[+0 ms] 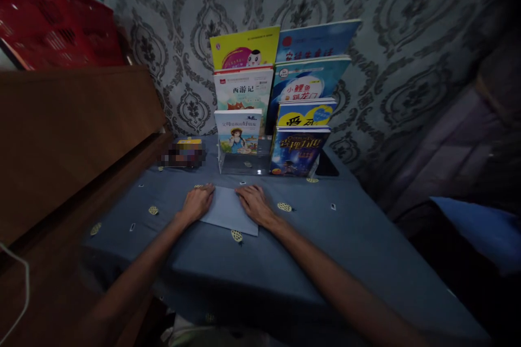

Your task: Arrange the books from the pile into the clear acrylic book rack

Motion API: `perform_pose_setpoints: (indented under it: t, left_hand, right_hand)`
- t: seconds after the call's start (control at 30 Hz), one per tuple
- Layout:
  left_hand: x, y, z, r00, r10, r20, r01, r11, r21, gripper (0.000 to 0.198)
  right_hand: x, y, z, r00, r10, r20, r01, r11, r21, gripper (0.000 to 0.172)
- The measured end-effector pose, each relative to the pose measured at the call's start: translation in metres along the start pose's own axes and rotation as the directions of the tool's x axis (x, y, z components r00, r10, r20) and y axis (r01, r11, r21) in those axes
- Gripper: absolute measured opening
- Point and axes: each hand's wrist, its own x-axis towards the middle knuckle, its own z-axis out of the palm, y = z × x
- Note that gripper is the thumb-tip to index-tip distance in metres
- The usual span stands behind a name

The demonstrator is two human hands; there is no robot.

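A plain pale rectangular book or folded sheet (pixel 230 210) lies on the blue tablecloth, slightly turned. My left hand (pixel 198 202) holds its left edge, fingers curled together over the upper left corner. At its right side my right hand (pixel 255 204) grips the edge, with the fingers close together near the upper right corner. Behind it, a clear stand (pixel 244 165) carries two columns of upright children's books. The front left one is a white book (pixel 238 138) with a girl on its cover; a dark blue book (pixel 299 154) stands at the front right.
A blurred item (pixel 183 153) lies at the table's back left. Behind the dark blue book lies a flat black object (pixel 326 165). A brown wooden cabinet (pixel 73 141) with a red basket (pixel 61 27) on top borders the left side. Patterned wallpaper rises behind the blue tablecloth (pixel 337 227).
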Motion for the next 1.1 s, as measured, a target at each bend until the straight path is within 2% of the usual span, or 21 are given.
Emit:
perform_pose_setpoints:
  t: [0.1,0.23,0.37,0.47,0.67,0.8,0.93,1.1]
  left_hand:
    - [0.001,-0.004,0.009,0.998,0.021,-0.061,-0.022,0.999,-0.025,0.033]
    - [0.001,-0.006,0.015,0.994,0.029,-0.106,-0.034,0.998,-0.049,0.036]
    - [0.001,-0.01,0.017,0.995,0.048,-0.092,-0.053,0.997,-0.052,0.044]
    - [0.001,-0.012,0.019,0.995,0.056,-0.085,-0.06,0.997,-0.046,0.044]
    - [0.0,-0.013,0.023,0.996,0.055,-0.071,-0.058,0.997,-0.044,0.044]
    - [0.0,-0.014,0.024,0.996,0.067,-0.065,-0.069,0.997,-0.041,0.043]
    - [0.0,-0.017,0.028,0.992,0.089,-0.092,-0.093,0.995,-0.045,0.044]
    - [-0.004,-0.014,0.03,0.993,0.082,-0.086,-0.085,0.996,-0.037,0.043]
  right_hand:
    - [0.003,-0.015,0.004,0.997,-0.045,0.055,0.048,0.998,-0.046,0.033]
    - [0.015,-0.045,0.025,0.971,-0.157,0.179,0.162,0.987,-0.01,0.045]
    - [0.024,-0.058,0.035,0.96,-0.156,0.232,0.157,0.987,0.013,0.056]
    - [0.019,-0.049,0.029,0.97,-0.117,0.213,0.121,0.993,-0.007,0.057]
    - [-0.007,-0.009,0.011,0.982,0.045,0.183,-0.026,0.994,-0.106,0.057]
    - [-0.031,0.011,0.002,0.988,0.063,0.14,-0.045,0.99,-0.13,0.057]
    - [-0.045,0.014,-0.003,0.987,0.087,0.131,-0.065,0.985,-0.161,0.059]
    - [-0.046,0.011,-0.004,0.982,0.112,0.149,-0.083,0.978,-0.189,0.059]
